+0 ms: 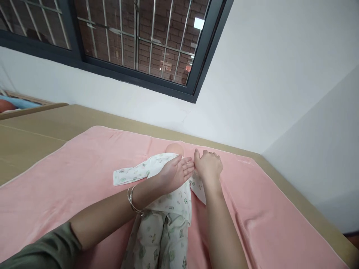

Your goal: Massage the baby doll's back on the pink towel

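Two hands [177,172] over a doll in printed clothes

The left hand is spread flat, palm towards the wearer, fingers extended, across the chest of the doll [171,203]; whether it touches is unclear. The right hand [209,164] shows its back just beside the left fingertips, thumb apart from bent fingers; its palm is hidden, so I cannot tell whether it grips anything.

The doll's head [174,149] lies just beyond the left hand, its white top [175,204] beneath, its trousers [161,239] nearer the wearer. Small greenish motifs on the cloth are too tiny to make out. Under everything spreads a pink blanket [92,160].

Well left of the left hand, a wood-edged enclosure [33,109] holds something light blue and a rounded reddish thing. Far beyond both hands, a barred window [134,41] shows small lit patches, too blurred to read.
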Motion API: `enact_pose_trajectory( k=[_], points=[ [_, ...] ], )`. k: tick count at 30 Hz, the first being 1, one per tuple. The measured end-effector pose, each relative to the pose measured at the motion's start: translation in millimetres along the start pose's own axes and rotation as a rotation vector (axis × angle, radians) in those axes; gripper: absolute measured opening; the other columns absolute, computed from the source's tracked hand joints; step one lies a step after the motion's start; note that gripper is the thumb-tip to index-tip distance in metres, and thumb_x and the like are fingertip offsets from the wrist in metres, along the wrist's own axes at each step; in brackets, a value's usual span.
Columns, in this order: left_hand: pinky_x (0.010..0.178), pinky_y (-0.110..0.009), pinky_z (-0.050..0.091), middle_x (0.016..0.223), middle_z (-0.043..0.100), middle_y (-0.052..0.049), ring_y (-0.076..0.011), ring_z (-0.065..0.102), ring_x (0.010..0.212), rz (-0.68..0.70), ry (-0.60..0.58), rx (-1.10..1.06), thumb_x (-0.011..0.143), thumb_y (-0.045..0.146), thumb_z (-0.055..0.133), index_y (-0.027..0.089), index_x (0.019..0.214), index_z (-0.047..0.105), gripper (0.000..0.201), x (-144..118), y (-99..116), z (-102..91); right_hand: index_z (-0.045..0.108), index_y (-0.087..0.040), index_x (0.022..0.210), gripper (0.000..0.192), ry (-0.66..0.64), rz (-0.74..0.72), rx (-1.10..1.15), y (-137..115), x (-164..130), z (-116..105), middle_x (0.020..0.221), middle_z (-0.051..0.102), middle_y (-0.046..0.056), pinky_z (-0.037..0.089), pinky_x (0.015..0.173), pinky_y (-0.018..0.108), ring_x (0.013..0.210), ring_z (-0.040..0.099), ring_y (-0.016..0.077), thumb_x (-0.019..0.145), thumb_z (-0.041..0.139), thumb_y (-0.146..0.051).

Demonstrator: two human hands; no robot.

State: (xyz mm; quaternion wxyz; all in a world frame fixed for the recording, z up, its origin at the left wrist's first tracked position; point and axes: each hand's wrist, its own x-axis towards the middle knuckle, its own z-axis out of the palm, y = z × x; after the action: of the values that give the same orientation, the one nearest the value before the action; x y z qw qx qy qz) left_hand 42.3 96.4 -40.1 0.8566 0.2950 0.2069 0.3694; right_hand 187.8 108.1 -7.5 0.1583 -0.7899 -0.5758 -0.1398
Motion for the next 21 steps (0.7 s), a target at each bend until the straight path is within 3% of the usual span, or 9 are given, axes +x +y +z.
enact_pose_trajectory(
  k=[3, 6, 10, 13, 17, 21],
  points=[
    [0.125, -0.041, 0.028, 0.164, 0.035, -0.017, -0.0230, 0.039, 0.150, 0.039, 0.003, 0.018, 0.103, 0.050, 0.026, 0.014, 0.159, 0.028, 0.067, -16.9, 11.6, -3.3, 0.072, -0.008, 0.118, 0.058, -0.101, 0.090, 0.061, -1.5, 5.6, -9.3, 0.107, 0.073, 0.024, 0.045, 0.097, 0.046, 0.115, 0.064, 0.0366, 0.103, 0.031, -0.046],
    [0.126, -0.041, 0.027, 0.165, 0.035, -0.016, -0.0226, 0.036, 0.151, 0.045, -0.024, 0.034, 0.103, 0.050, 0.024, 0.013, 0.159, 0.029, 0.067, -30.5, 20.9, -3.0, 0.068, -0.007, 0.128, 0.056, -0.135, 0.059, 0.065, -2.7, 5.6, -4.5, 0.120, 0.070, 0.024, 0.041, 0.105, 0.050, 0.124, 0.059, 0.0380, 0.103, 0.032, -0.042],
    [0.126, -0.041, 0.026, 0.168, 0.027, -0.013, -0.0217, 0.027, 0.155, 0.032, -0.012, 0.072, 0.103, 0.052, 0.024, 0.015, 0.160, 0.027, 0.068, -42.8, 26.3, -0.4, 0.065, -0.004, 0.131, 0.053, -0.023, -0.061, -0.019, -13.2, -4.9, 19.8, 0.153, 0.044, 0.030, 0.022, 0.118, 0.061, 0.149, 0.030, 0.0423, 0.101, 0.039, -0.038],
    [0.125, -0.040, 0.028, 0.170, 0.023, -0.009, -0.0204, 0.024, 0.156, 0.070, 0.074, 0.080, 0.102, 0.053, 0.028, 0.019, 0.161, 0.025, 0.068, -46.0, 27.3, -0.1, 0.060, -0.005, 0.138, 0.053, -0.025, -0.108, 0.019, -23.0, -14.0, 26.7, 0.161, 0.032, 0.028, 0.015, 0.120, 0.066, 0.154, 0.017, 0.0415, 0.101, 0.040, -0.037],
    [0.126, -0.038, 0.028, 0.170, 0.024, -0.007, -0.0196, 0.024, 0.156, 0.111, 0.090, 0.109, 0.101, 0.052, 0.029, 0.021, 0.160, 0.028, 0.066, -44.4, 27.1, -1.6, 0.055, -0.011, 0.144, 0.054, -0.067, -0.109, 0.108, -29.4, -23.0, 9.2, 0.160, 0.036, 0.023, 0.011, 0.117, 0.073, 0.153, 0.021, 0.0443, 0.103, 0.037, -0.040],
    [0.126, -0.041, 0.030, 0.166, 0.035, -0.007, -0.0218, 0.032, 0.153, 0.114, 0.070, 0.120, 0.102, 0.052, 0.024, 0.021, 0.156, 0.037, 0.063, -47.0, 26.8, 5.6, 0.049, -0.013, 0.150, 0.057, -0.075, -0.202, 0.305, -39.1, -42.8, -11.9, 0.163, 0.034, 0.019, 0.012, 0.122, 0.067, 0.155, 0.021, 0.0384, 0.105, 0.032, -0.043]
  ],
)
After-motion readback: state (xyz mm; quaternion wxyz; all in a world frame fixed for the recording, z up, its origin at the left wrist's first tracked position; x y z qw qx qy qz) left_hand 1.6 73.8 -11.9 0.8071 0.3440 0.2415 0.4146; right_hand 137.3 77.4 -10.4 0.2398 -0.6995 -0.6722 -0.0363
